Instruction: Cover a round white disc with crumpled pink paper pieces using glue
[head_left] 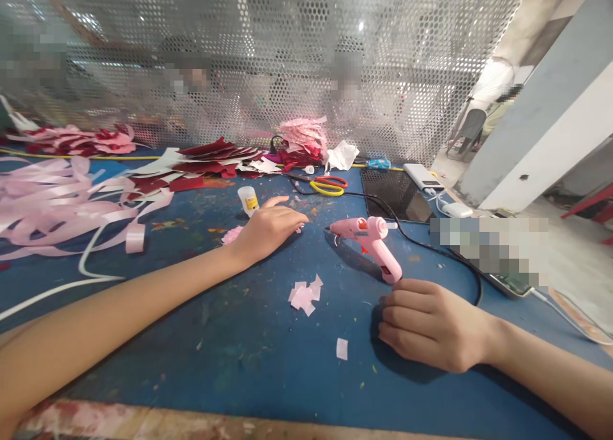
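My left hand [268, 234] is over the middle of the blue table, its outer fingers stretched and its lower fingertips closed at a small pink scrap [299, 228]. Under its wrist shows a crinkled pink ball [232, 235]; a small white bottle with a yellow label [248, 201] stands just behind. My right hand [435, 325] is curled at the bottom end of a pink hot glue gun [366, 235]; whatever its fingers hold is hidden. The gun's nozzle points left. Between my hands lie a cluster of pale pink paper squares [305, 295] and one loose square [341, 348].
Pink ribbon strips [71, 204] spread at left. Behind are red and white cut pieces [211, 162], a pink and red pile [302, 143] and scissors [328, 185]. A black cable [412, 239] runs past a dark tablet [397, 194], a power bank [423, 178] and a phone [502, 271].
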Tool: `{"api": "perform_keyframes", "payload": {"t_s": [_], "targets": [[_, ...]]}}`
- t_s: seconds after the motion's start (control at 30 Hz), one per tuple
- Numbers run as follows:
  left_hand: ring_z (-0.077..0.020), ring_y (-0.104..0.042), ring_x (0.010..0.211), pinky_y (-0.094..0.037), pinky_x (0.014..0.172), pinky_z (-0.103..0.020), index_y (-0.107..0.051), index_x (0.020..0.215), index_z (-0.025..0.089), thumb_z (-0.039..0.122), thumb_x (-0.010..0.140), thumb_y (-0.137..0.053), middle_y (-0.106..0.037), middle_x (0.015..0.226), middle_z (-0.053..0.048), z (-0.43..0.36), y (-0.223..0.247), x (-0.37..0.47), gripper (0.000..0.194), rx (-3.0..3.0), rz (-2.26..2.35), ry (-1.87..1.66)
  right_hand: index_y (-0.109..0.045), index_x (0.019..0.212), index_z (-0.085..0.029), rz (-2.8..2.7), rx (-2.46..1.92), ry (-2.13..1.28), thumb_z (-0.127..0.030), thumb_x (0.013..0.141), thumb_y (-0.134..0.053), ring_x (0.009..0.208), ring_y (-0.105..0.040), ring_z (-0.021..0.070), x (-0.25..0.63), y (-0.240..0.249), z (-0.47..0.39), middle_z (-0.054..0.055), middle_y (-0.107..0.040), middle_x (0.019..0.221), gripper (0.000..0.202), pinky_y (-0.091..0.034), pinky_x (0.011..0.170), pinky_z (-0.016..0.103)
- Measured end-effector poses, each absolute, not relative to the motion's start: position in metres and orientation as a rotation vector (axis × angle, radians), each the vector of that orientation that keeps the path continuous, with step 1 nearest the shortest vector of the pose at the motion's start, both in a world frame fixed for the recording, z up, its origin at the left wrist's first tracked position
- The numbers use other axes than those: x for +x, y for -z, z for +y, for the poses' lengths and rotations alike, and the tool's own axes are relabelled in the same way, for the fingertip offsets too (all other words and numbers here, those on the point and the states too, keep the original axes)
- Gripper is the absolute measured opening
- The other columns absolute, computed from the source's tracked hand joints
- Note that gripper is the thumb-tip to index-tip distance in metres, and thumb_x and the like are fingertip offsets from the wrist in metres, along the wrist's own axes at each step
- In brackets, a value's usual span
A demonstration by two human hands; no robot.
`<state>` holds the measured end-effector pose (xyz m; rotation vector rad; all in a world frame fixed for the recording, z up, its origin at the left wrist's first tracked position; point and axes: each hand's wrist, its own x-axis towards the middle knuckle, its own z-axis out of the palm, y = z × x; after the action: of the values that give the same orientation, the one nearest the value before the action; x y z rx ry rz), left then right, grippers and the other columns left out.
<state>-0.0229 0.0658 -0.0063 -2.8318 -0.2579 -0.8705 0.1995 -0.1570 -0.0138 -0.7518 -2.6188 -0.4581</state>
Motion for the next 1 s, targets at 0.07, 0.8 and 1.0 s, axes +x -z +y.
{"api": "perform_keyframes", "payload": {"t_s": [0.07,0.8,1.0], "targets": [[-0.0122,-0.067,0.074,-0.042,0.100,-0.041,-0.066,0.086,0.018,0.022,0.092,-0.044,-0.073,0.082,-0.001,0.065,0.007,-0.023,0.023,-2.882,-0.310,0.933,-0.059,0.080,-0.015,-2.625,-0.759,0.477,-0.014,0.086,-0.052,0.070,-0.057,0.0139,0.199,0.014,-0.158,0.005,-0.062,0.074,0.010,-0.045,0.063,0.030],[-0.0132,-0.065,0.075,-0.052,0.081,-0.029,-0.069,0.079,0.018,0.026,0.078,-0.065,-0.071,0.081,0.000,0.023,0.013,-0.015,0.008,-3.517,-0.772,1.495,-0.058,0.083,-0.017,-2.637,-0.779,0.442,-0.014,0.090,-0.045,0.071,-0.059,0.0134,0.196,0.012,-0.158,0.004,-0.063,0.073,0.015,-0.047,0.067,0.030],[-0.0079,-0.054,0.066,-0.042,0.061,-0.019,-0.058,0.083,0.018,0.023,0.080,-0.062,-0.058,0.071,0.003,0.017,0.012,-0.011,0.007,-3.654,-0.957,1.651,-0.058,0.080,-0.016,-2.633,-0.763,0.443,-0.013,0.089,-0.047,0.069,-0.057,0.0140,0.195,0.012,-0.158,0.004,-0.062,0.071,0.015,-0.046,0.066,0.030]]}}
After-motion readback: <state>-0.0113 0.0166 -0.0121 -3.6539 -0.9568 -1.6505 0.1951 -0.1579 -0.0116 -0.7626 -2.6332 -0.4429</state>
